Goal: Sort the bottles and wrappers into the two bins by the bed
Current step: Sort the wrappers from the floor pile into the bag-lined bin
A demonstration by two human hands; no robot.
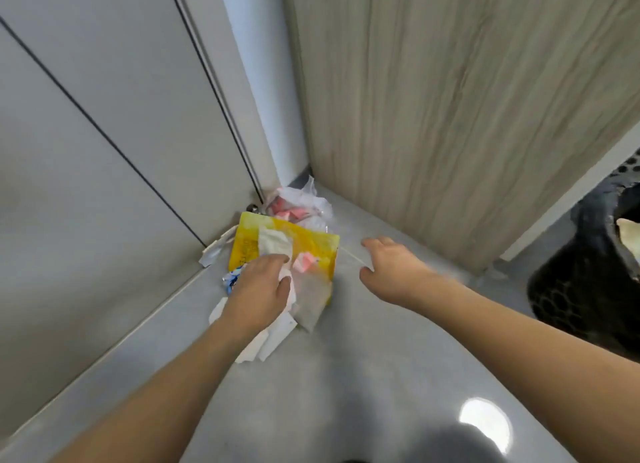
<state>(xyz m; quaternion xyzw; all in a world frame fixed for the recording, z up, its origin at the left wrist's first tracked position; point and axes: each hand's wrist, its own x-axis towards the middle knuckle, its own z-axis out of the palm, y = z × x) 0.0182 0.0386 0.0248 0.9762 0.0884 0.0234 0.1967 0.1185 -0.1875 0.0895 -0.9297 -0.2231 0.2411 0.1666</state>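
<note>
A heap of wrappers lies in the floor corner. My left hand (261, 287) grips a bundle of them: a large yellow packet (313, 246) with crumpled white paper (275, 242) and a pink scrap (304, 262) on it, and white paper pieces (273, 338) hanging below my palm. My right hand (391, 270) hovers to the right of the packet, fingers spread and relaxed, holding nothing. Farther back in the corner sits a clear plastic bag (308, 203) with pink bits inside. A blue-and-white wrapper (231, 279) peeks out left of my left hand. No bottle is visible.
White cabinet doors (104, 133) close off the left side and a wood-grain panel (450, 99) the right. A black mesh bin (588, 282) with a dark liner stands at the right edge. Grey glossy floor (346, 376) stretches toward me.
</note>
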